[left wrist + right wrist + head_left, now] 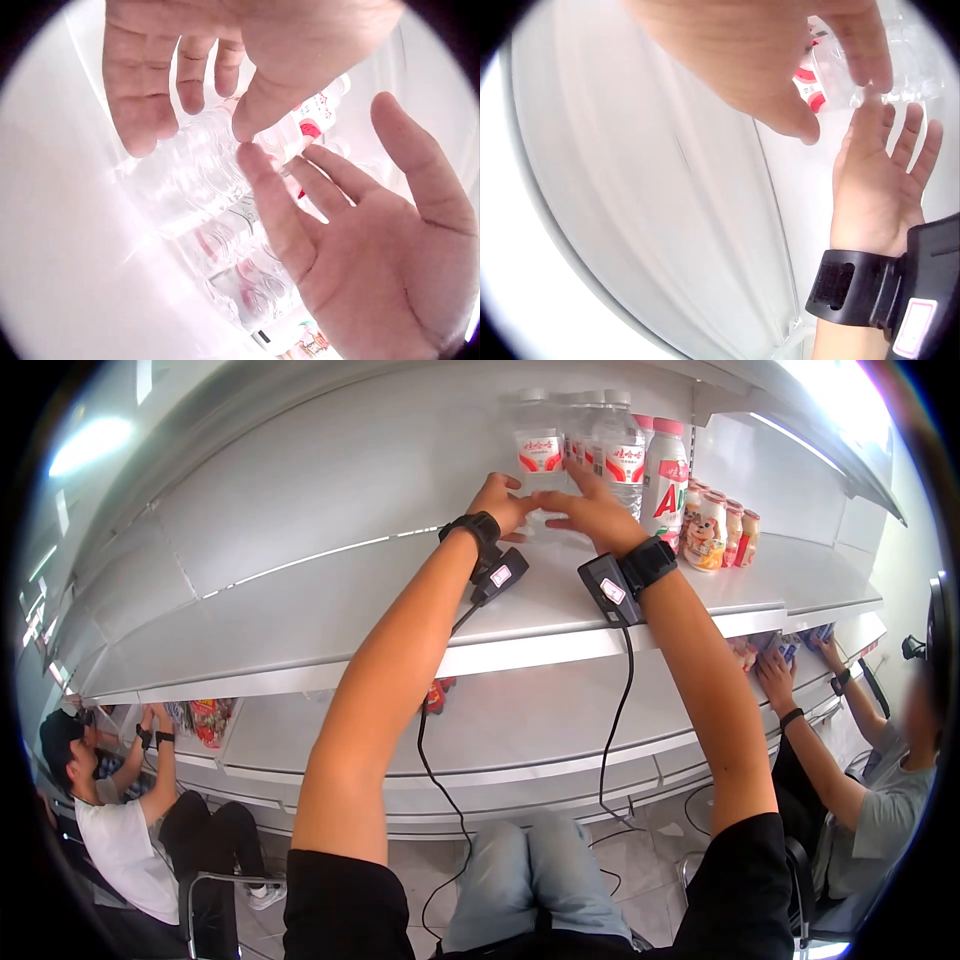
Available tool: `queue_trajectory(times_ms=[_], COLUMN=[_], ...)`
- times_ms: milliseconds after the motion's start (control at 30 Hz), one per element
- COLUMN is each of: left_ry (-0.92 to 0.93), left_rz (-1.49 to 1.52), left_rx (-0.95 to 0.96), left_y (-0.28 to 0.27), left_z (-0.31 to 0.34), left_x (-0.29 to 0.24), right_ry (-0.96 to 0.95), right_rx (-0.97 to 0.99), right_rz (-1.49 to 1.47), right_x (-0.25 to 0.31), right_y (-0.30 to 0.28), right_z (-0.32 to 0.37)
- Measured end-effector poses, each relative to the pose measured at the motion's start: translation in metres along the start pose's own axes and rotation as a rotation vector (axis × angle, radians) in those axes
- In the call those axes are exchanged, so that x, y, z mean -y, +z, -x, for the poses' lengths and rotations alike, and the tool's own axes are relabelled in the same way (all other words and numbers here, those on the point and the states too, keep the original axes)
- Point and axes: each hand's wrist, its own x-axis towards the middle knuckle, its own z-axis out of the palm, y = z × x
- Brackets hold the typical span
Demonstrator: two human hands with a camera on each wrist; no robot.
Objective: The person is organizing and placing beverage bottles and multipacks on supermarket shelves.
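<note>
A: Furniture, quick?
B: White shelving [340, 595], several tiers, pale back panel [320, 480] behind the upper tier; metal-framed chairs [235, 877] low on both sides
A: Underfoot?
B: Greyish floor tiles [645, 870]
A: Far right?
B: Pale wall [912, 525]
A: Lighting?
B: Bright white, with elongated glare [90, 447] upper left, stronger glare upper right
</note>
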Motion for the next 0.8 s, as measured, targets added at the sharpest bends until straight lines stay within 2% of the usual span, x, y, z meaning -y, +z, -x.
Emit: queue_trajectory(times_ms=[67, 100, 233, 333, 533, 800], left_ry=[-0.01, -0.02, -0.039, -0.014, 0.057, 0.021], left_rz=[0.031, 0.052, 0.095, 0.116, 0.187, 0.195], left_rx=[0.009, 0.014, 0.011, 0.048, 0.179, 0.223], left_y=[0.001, 0.001, 0.001, 0.002, 0.003, 0.002], left_z=[-0.003, -0.004, -0.003, -0.005, -0.009, -0.007], left_x=[0.003, 0.005, 0.005, 0.005, 0.012, 0.008], right_ry=[-0.15, -0.187, -0.09, 0.099, 0.222, 0.158], right_rx=[-0.107, -0.096, -0.023, 0.091, 0.043, 0.038], right_rz=[-0.047, -0.066, -0.082, -0.027, 0.13, 0.066], right_x=[-0.004, -0.001, -0.002, 0.001, -0.005, -0.016], right_y=[0.0, -0.003, -0.006, -0.005, -0.005, -0.007], right_z=[-0.002, -0.001, -0.005, 0.001, -0.004, -0.011])
